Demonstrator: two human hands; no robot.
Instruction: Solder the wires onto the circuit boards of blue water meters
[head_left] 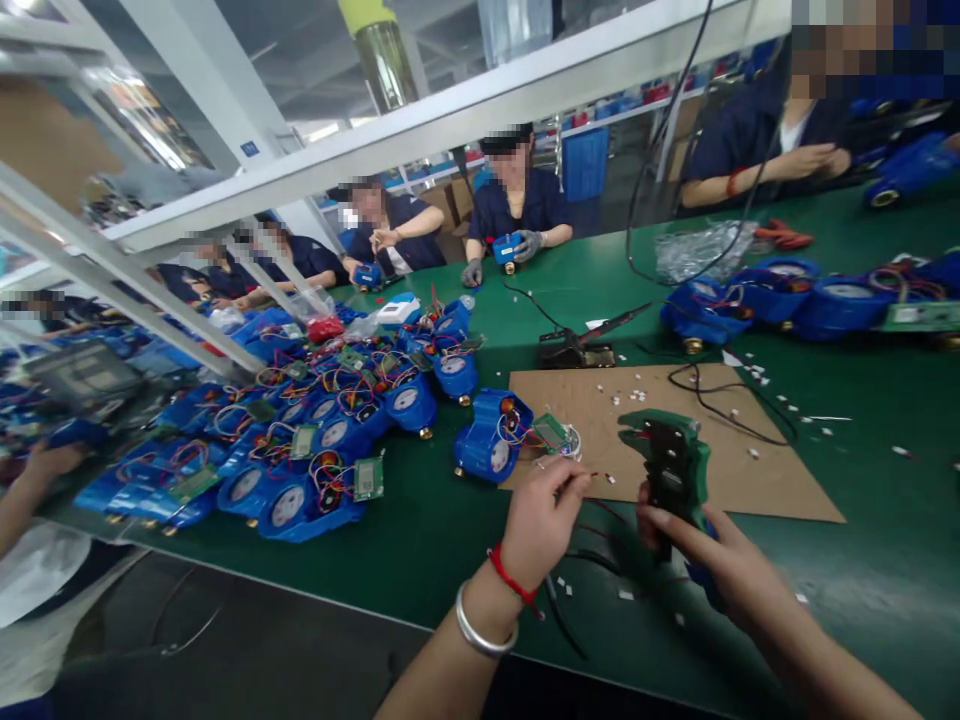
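My left hand (544, 515) is closed in a pinch on a thin wire (596, 474), whose end points right over a cardboard sheet (780, 490). Just beyond that hand sits a blue water meter (491, 445) with a white dial, coloured wires and a small green circuit board (551, 430). Wrapped round the handles of a green and black wire stripper (671, 460) is my right hand (701, 550). The stripper stands upright with its jaws to the upper left, apart from the wire. Whether the wire comes from the nearby meter, I cannot tell.
Many blue meters (322, 435) with loose wires crowd the left, more (844, 300) lie at right. A soldering iron (619, 320) rests on its stand (570, 352) behind the cardboard. White bits and black cables (731, 412) are scattered about. Co-workers (517, 200) sit across the green table (420, 560).
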